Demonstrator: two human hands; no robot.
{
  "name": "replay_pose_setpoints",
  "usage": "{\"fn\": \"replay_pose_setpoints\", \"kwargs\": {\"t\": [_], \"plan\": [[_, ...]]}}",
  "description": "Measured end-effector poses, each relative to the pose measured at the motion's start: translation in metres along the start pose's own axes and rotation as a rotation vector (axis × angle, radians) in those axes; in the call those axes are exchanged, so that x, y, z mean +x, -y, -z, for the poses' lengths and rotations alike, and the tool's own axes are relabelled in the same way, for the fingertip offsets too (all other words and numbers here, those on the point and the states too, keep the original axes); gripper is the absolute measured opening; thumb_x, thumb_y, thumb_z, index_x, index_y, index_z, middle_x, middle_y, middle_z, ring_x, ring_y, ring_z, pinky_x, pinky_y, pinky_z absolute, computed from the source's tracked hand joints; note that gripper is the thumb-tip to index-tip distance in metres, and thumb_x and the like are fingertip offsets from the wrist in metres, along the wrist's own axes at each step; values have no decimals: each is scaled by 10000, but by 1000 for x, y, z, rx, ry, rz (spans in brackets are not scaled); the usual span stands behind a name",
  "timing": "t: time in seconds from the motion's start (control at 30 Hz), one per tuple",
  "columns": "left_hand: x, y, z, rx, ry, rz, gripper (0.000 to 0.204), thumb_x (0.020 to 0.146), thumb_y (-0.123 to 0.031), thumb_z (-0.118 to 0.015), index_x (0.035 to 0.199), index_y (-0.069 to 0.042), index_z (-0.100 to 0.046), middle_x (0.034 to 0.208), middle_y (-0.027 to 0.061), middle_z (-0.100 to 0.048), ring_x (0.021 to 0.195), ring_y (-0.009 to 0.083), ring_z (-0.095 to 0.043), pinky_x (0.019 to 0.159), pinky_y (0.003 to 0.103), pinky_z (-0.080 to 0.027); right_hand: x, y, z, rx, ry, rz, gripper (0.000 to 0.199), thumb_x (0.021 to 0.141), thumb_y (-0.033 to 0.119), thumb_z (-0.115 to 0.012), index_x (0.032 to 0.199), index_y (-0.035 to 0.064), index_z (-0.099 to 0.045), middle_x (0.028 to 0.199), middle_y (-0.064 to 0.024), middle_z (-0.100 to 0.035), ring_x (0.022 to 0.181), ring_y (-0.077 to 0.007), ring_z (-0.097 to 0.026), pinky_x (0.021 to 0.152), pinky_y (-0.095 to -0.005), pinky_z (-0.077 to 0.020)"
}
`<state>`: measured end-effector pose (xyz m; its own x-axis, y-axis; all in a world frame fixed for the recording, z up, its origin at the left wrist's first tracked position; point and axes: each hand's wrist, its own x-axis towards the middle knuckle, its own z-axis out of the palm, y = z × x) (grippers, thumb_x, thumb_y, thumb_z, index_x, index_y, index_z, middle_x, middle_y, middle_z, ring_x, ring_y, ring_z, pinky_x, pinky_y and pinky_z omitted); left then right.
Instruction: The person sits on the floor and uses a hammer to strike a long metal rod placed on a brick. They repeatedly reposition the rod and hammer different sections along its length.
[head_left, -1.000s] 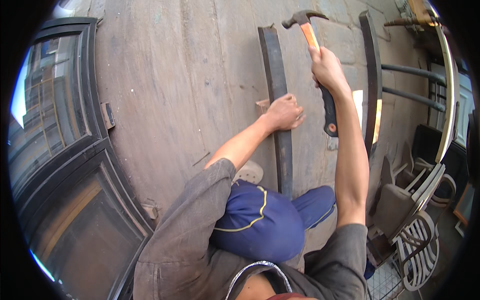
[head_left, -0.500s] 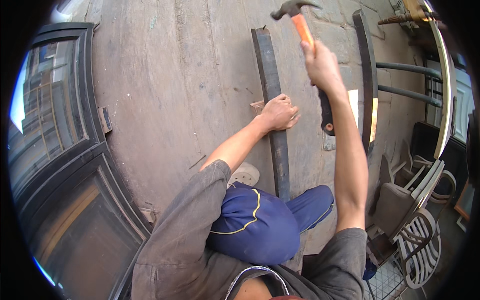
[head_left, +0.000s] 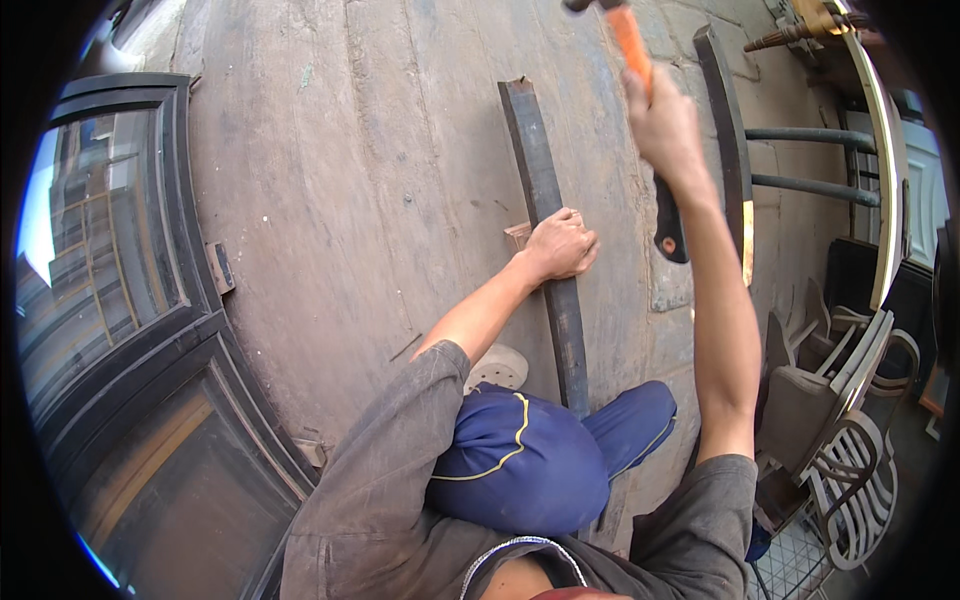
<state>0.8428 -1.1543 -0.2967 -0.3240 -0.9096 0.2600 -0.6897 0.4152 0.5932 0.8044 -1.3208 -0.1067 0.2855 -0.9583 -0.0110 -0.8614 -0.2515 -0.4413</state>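
My left hand [head_left: 562, 245] is wrapped round a long dark wooden beam [head_left: 536, 150] that runs from my legs away from me over the floor. At the beam's far end a small nail [head_left: 522, 79] seems to stick up. Raised to the right of the beam, my right hand [head_left: 667, 128] grips a claw hammer [head_left: 628, 42] with an orange and black handle. The hammer's head is partly cut off by the top of the picture. Beside my left hand, a small reddish wood block [head_left: 517, 236] lies against or under the beam.
A dark framed glass panel [head_left: 185, 190] lies along the left. On the right stand a dark post with rails [head_left: 722, 120] and several stacked chairs [head_left: 800, 400]. A light shoe [head_left: 498, 369] shows by my left knee. Worn grey floor [head_left: 320, 200] stretches ahead.
The hammer in my right hand has moved up and slightly right in the picture, its head now partly out of view. My left hand keeps its hold on the beam. The whole view has shifted slightly.
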Motion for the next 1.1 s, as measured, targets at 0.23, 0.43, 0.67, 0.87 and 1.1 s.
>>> {"fn": "replay_pose_setpoints", "kwargs": {"t": [0.23,0.43,0.67,0.87,1.1], "plan": [[14,-6,-4,-15,-29,-39,263,836,-263,-559,677,-79,-660,669,100,-652,681,220,-626,765,324,-424,-3,3,-29,185,-497,72,396,988,357,-442,869,-18,-492,632,-197,-600,536,-314,-626,511,-405,-495],[4,-4,-2,10,20,-19,248,844,-244,-555,698,-76,-664,679,83,-661,729,204,-626,787,321,-433,-17,18,-24,-67,99,26,377,970,345,-464,972,-28,-522,752,-326,-616,724,-474,-632,604,-515,-495],[3,-1,-6,0,11,-5,233,837,-237,-559,709,-75,-668,683,86,-654,743,208,-628,798,327,-434,-12,42,-6,103,-453,58,385,993,365,-433,864,4,-454,638,-209,-595,609,-374,-642,526,-456,-475],[9,-1,-7,17,-34,-32,246,824,-240,-577,664,-75,-665,665,113,-636,732,221,-632,778,328,-451,-2,19,-35,-142,174,156,365,978,363,-453,943,8,-528,792,-316,-621,713,-488,-612,603,-527,-473],[2,0,-8,3,20,8,229,819,-233,-578,675,-67,-641,695,107,-654,733,217,-634,783,320,-448,7,70,1,122,-456,181,369,973,367,-470,907,4,-475,705,-303,-612,723,-482,-616,573,-537,-477]]}}
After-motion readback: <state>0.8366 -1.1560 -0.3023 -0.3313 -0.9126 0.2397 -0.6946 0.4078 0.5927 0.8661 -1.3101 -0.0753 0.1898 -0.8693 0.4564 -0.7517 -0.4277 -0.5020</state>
